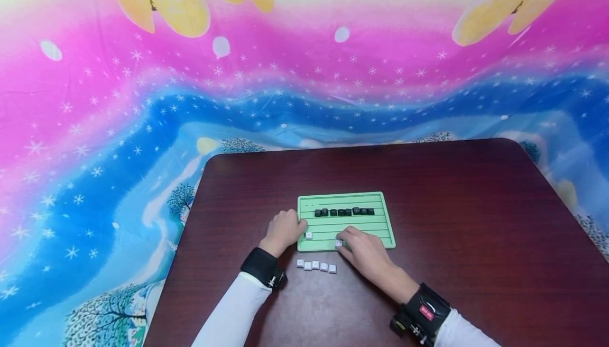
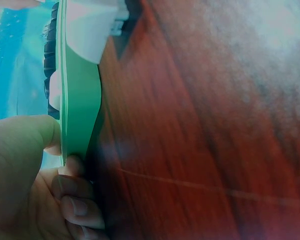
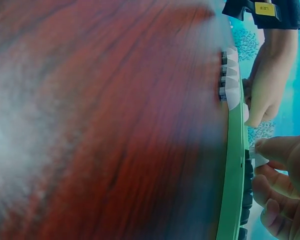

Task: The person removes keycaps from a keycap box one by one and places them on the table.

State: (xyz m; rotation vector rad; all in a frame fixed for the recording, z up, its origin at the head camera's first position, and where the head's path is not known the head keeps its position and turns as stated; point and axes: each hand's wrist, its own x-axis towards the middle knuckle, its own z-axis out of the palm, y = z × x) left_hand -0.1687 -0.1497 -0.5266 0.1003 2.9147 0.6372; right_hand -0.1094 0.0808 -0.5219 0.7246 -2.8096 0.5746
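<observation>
Patterned cloth (image 1: 285,72) in pink and blue hangs behind a dark reddish desk (image 1: 457,199), on which a green tray (image 1: 352,221) with long raised ridges lies between the person's two hands. The left hand (image 1: 284,229) grips the tray's left edge, thumb against the rim and the other fingers curled at its outer side, presumably to keep it from sliding while the other hand works. The right hand (image 1: 363,249) pinches a small white keycap (image 1: 338,243) between thumb and fingers over the tray's nearer part; the pinch seems suited to so small a piece, though whether the piece touches the tray is hard to tell. Another white keycap, the lone one (image 1: 308,235), sits inside near the left edge, close to the left thumb. Farther back, eight black keycaps (image 1: 341,212) stand in a row along a ridge, which likely keeps them in line. Five more pieces, the loose white keycaps (image 1: 316,265), lie in a slightly uneven row on the desk just before the tray's near side, probably put there for easy reach. The right hand hides part of the tray's near edge, and both wrists wear black camera bands (image 1: 259,266); any markings on the caps are too small to read.
</observation>
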